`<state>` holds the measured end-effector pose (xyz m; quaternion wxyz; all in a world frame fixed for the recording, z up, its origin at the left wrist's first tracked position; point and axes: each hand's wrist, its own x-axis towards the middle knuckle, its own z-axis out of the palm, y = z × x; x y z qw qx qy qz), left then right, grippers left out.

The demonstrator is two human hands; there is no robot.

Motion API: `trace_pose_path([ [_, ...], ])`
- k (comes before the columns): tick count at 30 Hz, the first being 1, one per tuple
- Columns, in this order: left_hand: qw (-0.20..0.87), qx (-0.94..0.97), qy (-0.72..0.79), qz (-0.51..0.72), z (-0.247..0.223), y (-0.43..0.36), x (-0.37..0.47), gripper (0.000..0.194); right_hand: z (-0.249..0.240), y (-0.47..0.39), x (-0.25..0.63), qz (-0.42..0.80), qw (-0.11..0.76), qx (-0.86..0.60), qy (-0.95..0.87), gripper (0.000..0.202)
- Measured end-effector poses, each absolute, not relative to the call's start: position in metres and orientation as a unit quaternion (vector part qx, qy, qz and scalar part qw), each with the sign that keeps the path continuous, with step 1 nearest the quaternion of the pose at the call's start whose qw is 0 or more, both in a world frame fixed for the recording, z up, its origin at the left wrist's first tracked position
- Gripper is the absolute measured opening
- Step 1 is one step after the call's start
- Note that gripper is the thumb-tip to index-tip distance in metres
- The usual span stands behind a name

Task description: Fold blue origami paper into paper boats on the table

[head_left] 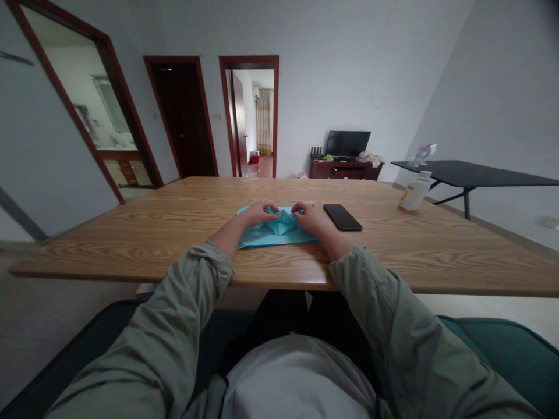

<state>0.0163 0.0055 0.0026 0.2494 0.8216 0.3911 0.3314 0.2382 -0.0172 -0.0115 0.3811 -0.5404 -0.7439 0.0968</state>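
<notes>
A small folded piece of light blue paper [280, 223] stands partly raised, with creases and pointed flaps, in front of me. Beneath it, flat light blue paper [257, 237] lies on the wooden table. My left hand [259, 213] pinches the folded piece at its left side, thumb and fingers bent together. On the opposite side my right hand [308, 217] grips its right edge the same way. The fingertips cover the ends of the fold, so their exact hold there is partly hidden.
A black phone [342, 217] lies right of the paper on the wooden table [187, 256]. Farther right stands a translucent white bottle [415, 192]. Beyond the table's right side is a black folding table [476, 171] with a spray bottle [423, 154] on it.
</notes>
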Motion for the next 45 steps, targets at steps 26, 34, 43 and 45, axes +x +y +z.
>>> trace_pose_path([
  [26, 0.231, 0.808, 0.490, 0.231, 0.003, 0.009, 0.003, 0.053, -0.010, -0.012, 0.246, 0.102, 0.302, -0.584, -0.746, 0.037],
  [34, 0.225, 0.813, 0.483, 0.233, -0.004, 0.018, 0.001, 0.050, -0.008, -0.013, 0.249, 0.074, 0.290, -0.536, -0.789, 0.035],
  [43, 0.221, 0.825, 0.462, 0.239, -0.005, 0.020, -0.002, 0.049, 0.014, -0.060, 0.229, -0.167, 0.251, -0.382, -0.874, 0.022],
  [45, 0.222, 0.833, 0.448, 0.238, -0.004, 0.018, -0.002, 0.047, 0.015, -0.065, 0.223, -0.201, 0.235, -0.353, -0.883, 0.022],
])
